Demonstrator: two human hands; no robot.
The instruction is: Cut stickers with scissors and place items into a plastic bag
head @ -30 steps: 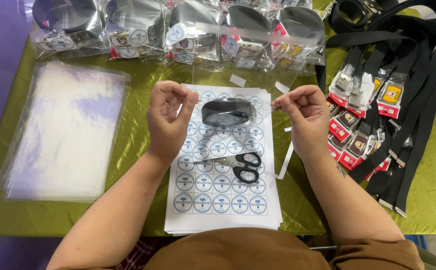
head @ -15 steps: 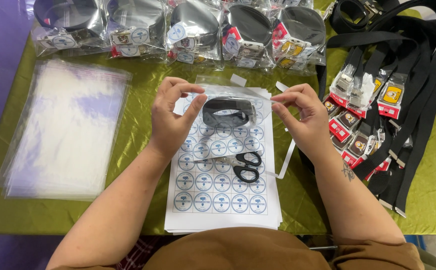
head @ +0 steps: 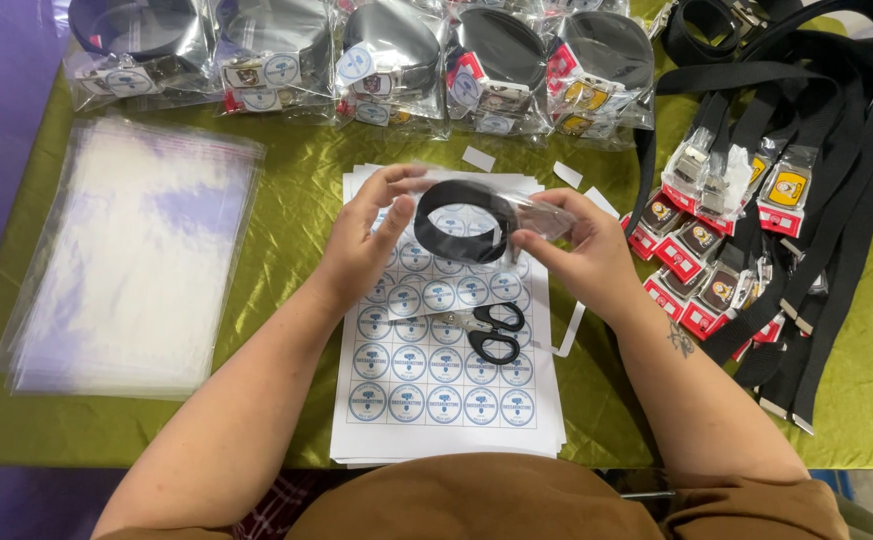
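Head view: two hands, one bagged belt.

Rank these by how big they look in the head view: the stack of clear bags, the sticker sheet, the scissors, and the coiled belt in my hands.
1. Stack of clear bags
2. Sticker sheet, partly hidden by the hands
3. and 4. Coiled belt and scissors: look alike; the belt is lifted nearer the camera, so unsure.

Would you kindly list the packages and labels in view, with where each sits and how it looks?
Clear bag with a coiled black belt: held by both hands, above the sheets.
Sticker sheets: white, rows of round blue-and-white labels, table centre.
Bagged belts: glossy row along the far edge.
Empty clear bags: flat stack, left.
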